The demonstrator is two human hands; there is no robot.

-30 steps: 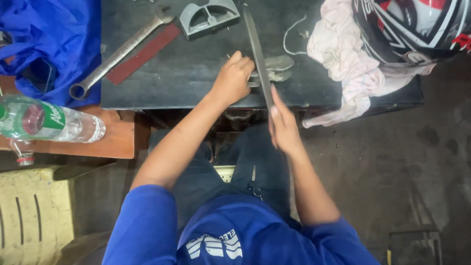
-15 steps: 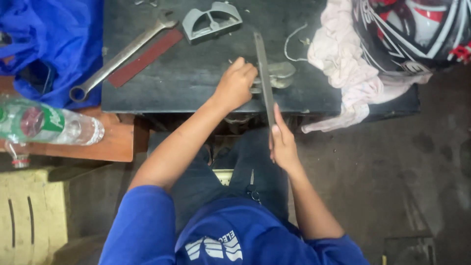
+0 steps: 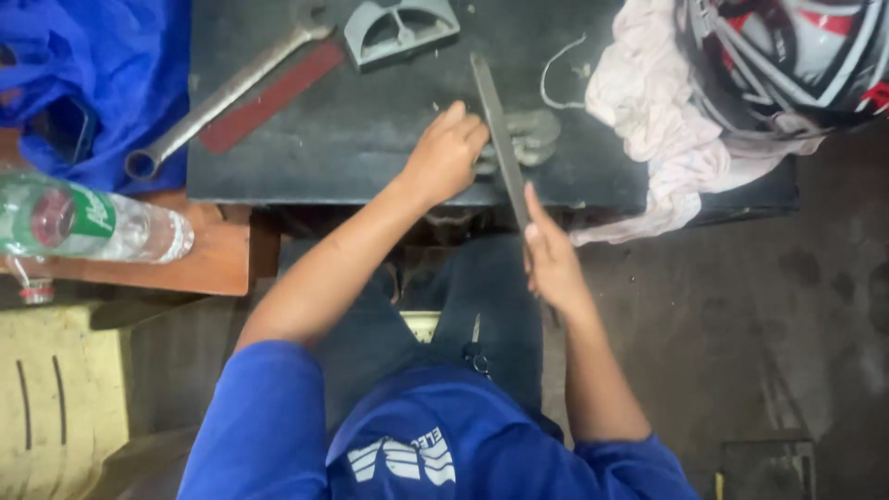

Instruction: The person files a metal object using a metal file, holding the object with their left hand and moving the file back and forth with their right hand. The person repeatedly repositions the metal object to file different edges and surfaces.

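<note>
A long flat metal file [image 3: 496, 120] lies across a small grey metal part [image 3: 530, 137] on the black bench top [image 3: 370, 139]. My right hand [image 3: 552, 259] grips the file's near end, just off the bench's front edge. My left hand [image 3: 446, 153] rests on the bench with its fingers pressed against the metal part, right beside the file. The part is mostly hidden by the file and my fingers.
A large open-end wrench [image 3: 218, 97] and a red flat strip [image 3: 273, 97] lie at the bench's left. A grey semicircular bracket [image 3: 401, 28] sits at the back. A pale rag [image 3: 648, 130] and a helmet [image 3: 787, 56] are right. A plastic bottle [image 3: 88, 222] lies on a wooden ledge.
The file has slid back toward me, and my right hand has drawn away from the bench edge with it. My left hand has stayed on the part.
</note>
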